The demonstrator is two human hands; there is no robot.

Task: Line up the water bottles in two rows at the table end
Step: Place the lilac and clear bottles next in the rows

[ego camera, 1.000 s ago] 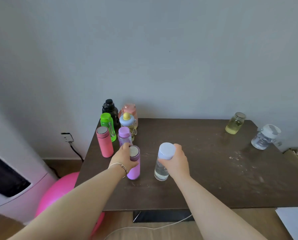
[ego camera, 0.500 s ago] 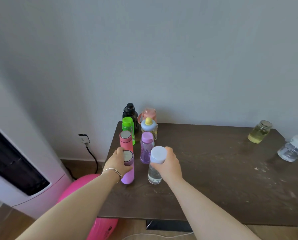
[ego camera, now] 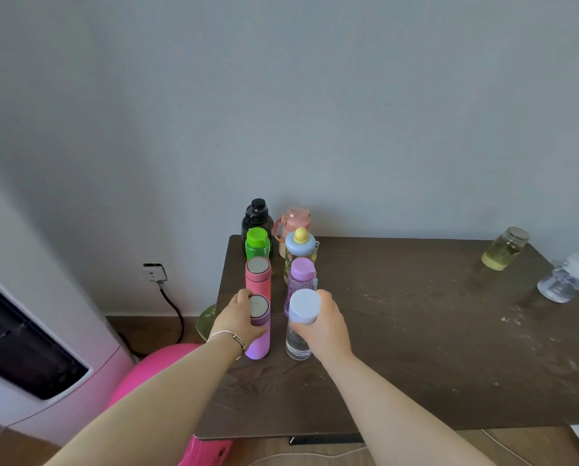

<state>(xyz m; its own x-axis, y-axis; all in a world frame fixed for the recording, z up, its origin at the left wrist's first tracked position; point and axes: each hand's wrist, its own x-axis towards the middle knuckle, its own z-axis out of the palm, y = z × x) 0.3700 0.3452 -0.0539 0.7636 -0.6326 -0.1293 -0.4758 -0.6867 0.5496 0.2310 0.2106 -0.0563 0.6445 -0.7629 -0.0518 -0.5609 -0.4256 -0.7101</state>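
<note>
Left hand (ego camera: 239,319) wraps the lilac steel-capped flask (ego camera: 258,331), right hand (ego camera: 325,326) grips the clear white-capped bottle (ego camera: 300,326); both upright, near end of two rows, dark table's (ego camera: 416,348) left end.

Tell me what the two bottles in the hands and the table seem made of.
Lilac bottle in the left hand: probably coated metal, opaque matte body, steel-looking cap. Clear bottle in the right hand: transparent plastic or glass, can't tell, with matte white lid. Table: dark wood-grain top, possibly laminate, scuffed.
</note>
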